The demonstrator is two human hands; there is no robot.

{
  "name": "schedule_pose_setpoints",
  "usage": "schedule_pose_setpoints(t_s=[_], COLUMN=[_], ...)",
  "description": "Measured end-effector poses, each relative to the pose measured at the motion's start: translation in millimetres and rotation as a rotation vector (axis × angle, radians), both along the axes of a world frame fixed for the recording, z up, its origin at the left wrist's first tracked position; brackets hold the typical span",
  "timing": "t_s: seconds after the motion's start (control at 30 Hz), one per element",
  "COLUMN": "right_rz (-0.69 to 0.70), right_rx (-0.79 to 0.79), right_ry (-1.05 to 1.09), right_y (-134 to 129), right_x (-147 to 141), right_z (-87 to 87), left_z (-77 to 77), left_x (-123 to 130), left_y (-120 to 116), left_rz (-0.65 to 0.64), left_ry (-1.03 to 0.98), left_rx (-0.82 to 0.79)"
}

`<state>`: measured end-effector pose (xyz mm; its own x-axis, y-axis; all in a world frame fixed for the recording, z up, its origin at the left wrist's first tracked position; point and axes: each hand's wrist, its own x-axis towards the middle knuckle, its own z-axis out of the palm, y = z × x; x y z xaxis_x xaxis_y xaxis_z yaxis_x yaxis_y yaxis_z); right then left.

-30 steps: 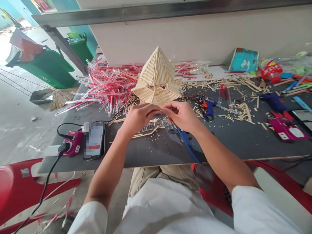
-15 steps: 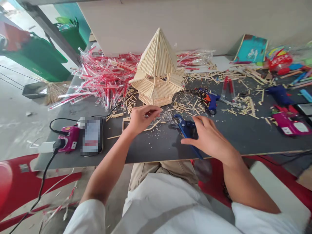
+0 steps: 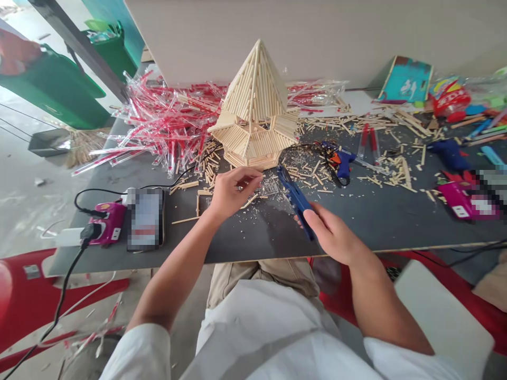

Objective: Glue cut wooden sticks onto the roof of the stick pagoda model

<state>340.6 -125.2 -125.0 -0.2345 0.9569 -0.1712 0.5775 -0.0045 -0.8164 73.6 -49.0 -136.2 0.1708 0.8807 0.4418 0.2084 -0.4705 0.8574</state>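
A stick-built model tower [image 3: 255, 108] with a pointed roof stands at the back middle of the dark table [image 3: 396, 221]. My left hand [image 3: 232, 191] hovers just in front of it and pinches a thin wooden stick between thumb and fingers. My right hand [image 3: 332, 235] grips the handles of blue cutting pliers [image 3: 293, 195], lifted off the table with the jaws pointing toward the stick. Cut stick pieces and shavings lie under both hands.
A heap of red-and-clear wrappers [image 3: 166, 124] lies behind on the left. A phone [image 3: 144, 219] and a pink charger [image 3: 105, 229] sit at the left. A blue glue gun [image 3: 343, 161], loose sticks, another pink device [image 3: 461, 203] and coloured craft items fill the right.
My right hand left the stick, reached down to the blue pliers on the table, closed on them and lifted them toward my left hand. The left hand kept the stick.
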Motion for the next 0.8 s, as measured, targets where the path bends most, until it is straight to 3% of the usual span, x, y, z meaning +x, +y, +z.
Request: schedule_pose_setpoints(t_s=[0.13, 0.33, 0.57, 0.8], right_rz=[-0.005, -0.062, -0.108, -0.116], right_rx=[-0.148, -0.072, 0.042, 0.063], right_ry=[0.289, 0.281, 0.238, 0.217], right_y=[-4.2, -9.5, -11.4, -7.9], right_x=[-25.5, -51.2, -65.4, -73.0], right_z=[-3.1, -7.3, -6.8, -18.3], left_z=[-6.2, -11.6, -10.6, -13.9], left_x=[4.2, 5.7, 0.2, -5.4], left_y=[-0.2, 2.2, 1.4, 2.9], left_rz=[0.006, 0.038, 0.130, 0.158], left_ry=[-0.038, -0.071, 0.289, 0.391], left_rx=[-0.039, -0.041, 0.366, 0.418])
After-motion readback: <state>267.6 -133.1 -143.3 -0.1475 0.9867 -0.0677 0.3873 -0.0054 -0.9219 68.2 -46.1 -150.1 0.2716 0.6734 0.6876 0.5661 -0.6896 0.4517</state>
